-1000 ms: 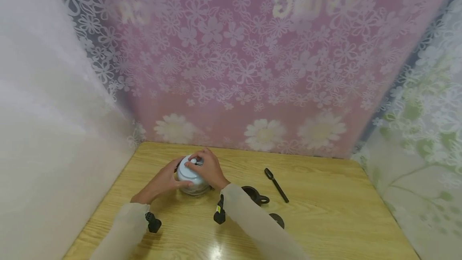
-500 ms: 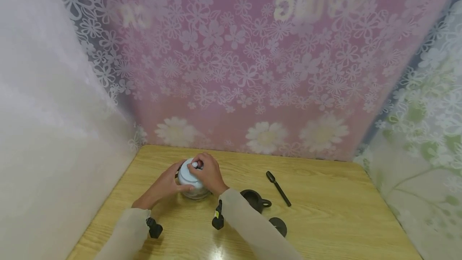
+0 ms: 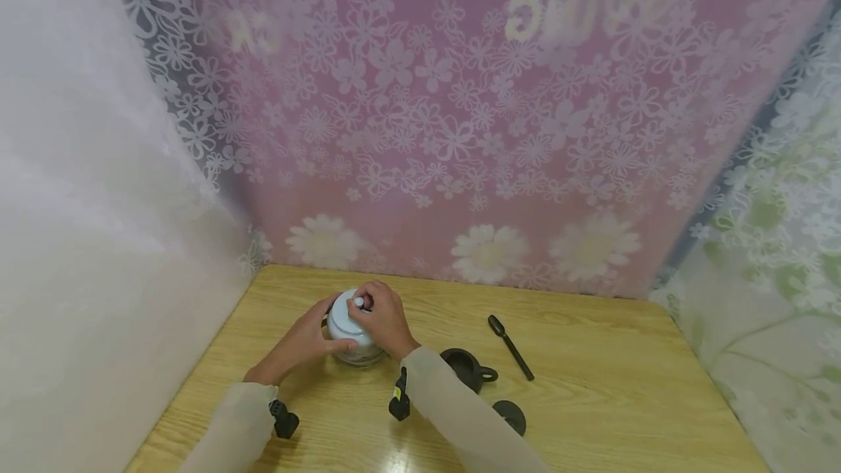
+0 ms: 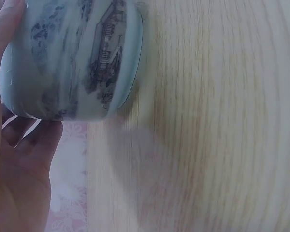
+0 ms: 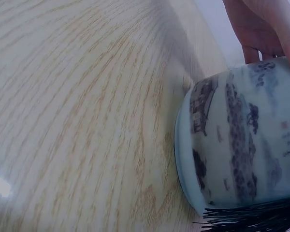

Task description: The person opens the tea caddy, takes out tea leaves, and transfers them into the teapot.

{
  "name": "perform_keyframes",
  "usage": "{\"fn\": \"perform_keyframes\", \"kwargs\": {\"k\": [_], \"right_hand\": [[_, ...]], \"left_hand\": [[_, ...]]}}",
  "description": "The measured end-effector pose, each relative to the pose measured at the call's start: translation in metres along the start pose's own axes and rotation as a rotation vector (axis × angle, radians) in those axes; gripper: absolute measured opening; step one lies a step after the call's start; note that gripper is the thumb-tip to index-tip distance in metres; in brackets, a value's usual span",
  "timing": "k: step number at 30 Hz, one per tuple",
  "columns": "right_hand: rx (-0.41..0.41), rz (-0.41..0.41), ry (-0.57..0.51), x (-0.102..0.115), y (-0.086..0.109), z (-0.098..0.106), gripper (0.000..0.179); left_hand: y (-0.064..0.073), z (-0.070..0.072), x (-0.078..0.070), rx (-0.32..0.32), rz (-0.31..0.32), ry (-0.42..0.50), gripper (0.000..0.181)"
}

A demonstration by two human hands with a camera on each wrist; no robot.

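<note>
A pale blue-white ceramic jar (image 3: 342, 321) stands on the table at left of centre in the head view. A painted landscape runs round the jar's body (image 4: 72, 63), also close up in the right wrist view. My left hand (image 3: 307, 338) grips the jar's side, thumb at the front; its fingers behind are partly hidden. On top sits the lid (image 3: 343, 312), with a small round knob (image 3: 358, 302). My right hand (image 3: 384, 318) pinches that knob between thumb and curled fingers. A dark tassel (image 5: 256, 217) hangs by the jar in the right wrist view.
Right of the jar, a dark lidless teapot (image 3: 488, 374) is partly covered by my right sleeve. Its round dark lid (image 3: 511, 414) lies nearer me. A black spoon-like scoop (image 3: 511, 349) lies farther right. Curtained walls bound the wooden table (image 3: 604, 371) behind and at the sides.
My right fingers have closed in on the lid's knob, having been spread above it. The head view has shifted slightly, showing more of the teapot and its lid. My left hand keeps its grip.
</note>
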State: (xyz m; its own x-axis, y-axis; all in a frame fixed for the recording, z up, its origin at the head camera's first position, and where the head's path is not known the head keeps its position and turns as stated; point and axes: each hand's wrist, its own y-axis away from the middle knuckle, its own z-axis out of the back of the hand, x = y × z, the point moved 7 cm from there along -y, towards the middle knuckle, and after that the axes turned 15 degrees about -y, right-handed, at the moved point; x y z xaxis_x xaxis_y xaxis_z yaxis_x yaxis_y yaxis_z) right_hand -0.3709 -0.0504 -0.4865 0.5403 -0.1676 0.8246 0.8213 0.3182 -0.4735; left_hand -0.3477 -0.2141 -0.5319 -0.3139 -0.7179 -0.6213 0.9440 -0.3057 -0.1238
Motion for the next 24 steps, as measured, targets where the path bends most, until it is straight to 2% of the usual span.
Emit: {"fn": "perform_keyframes", "kwargs": {"k": [13, 24], "right_hand": [[-0.035, 0.093, -0.01, 0.0074, 0.0004, 0.0042, 0.009], [-0.057, 0.097, -0.004, 0.0016, 0.002, 0.0039, 0.009]], "left_hand": [[-0.002, 0.0001, 0.0017, 0.008, 0.001, -0.018, 0.114], [-0.0005, -0.0001, -0.0027, 0.007, 0.009, -0.016, 0.113]]}}
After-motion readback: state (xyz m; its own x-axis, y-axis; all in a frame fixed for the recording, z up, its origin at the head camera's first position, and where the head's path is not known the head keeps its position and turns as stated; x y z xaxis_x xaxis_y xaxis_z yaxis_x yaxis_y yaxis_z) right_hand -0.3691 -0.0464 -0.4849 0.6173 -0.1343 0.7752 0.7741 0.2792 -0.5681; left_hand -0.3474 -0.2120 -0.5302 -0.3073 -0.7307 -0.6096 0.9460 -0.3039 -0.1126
